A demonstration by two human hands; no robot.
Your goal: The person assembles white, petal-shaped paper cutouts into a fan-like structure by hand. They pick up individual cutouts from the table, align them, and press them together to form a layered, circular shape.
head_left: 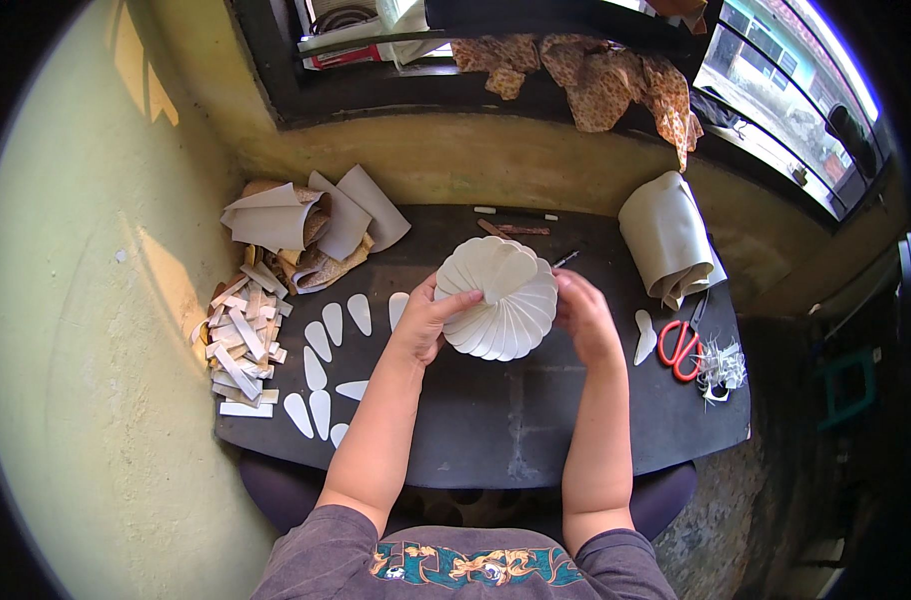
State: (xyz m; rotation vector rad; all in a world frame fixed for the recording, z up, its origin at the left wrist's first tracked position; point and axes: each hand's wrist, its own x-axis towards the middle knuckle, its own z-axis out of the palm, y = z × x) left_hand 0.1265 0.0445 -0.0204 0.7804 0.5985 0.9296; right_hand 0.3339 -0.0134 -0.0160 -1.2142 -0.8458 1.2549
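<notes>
A round fan of overlapping white teardrop-shaped pieces (501, 320) is held up over the dark table, its pieces spread in a full ring. My left hand (431, 318) is closed on its left side, thumb lying on top near the centre and the other fingers underneath. At the right edge my right hand (584, 315) has its fingers bent against the rim; some fingertips are hidden behind it. Several loose white teardrop pieces (316, 368) lie on the table beyond my left forearm. One more white piece (645, 337) rests on the right.
Red-handled scissors (681, 350) lie at the right beside shredded white scraps (721, 368). A rolled pale sheet (666, 235) stands behind them. Cut strips (246, 345) and folded sheets (306, 220) are heaped along the left. A pen (566, 258) lies behind the fan.
</notes>
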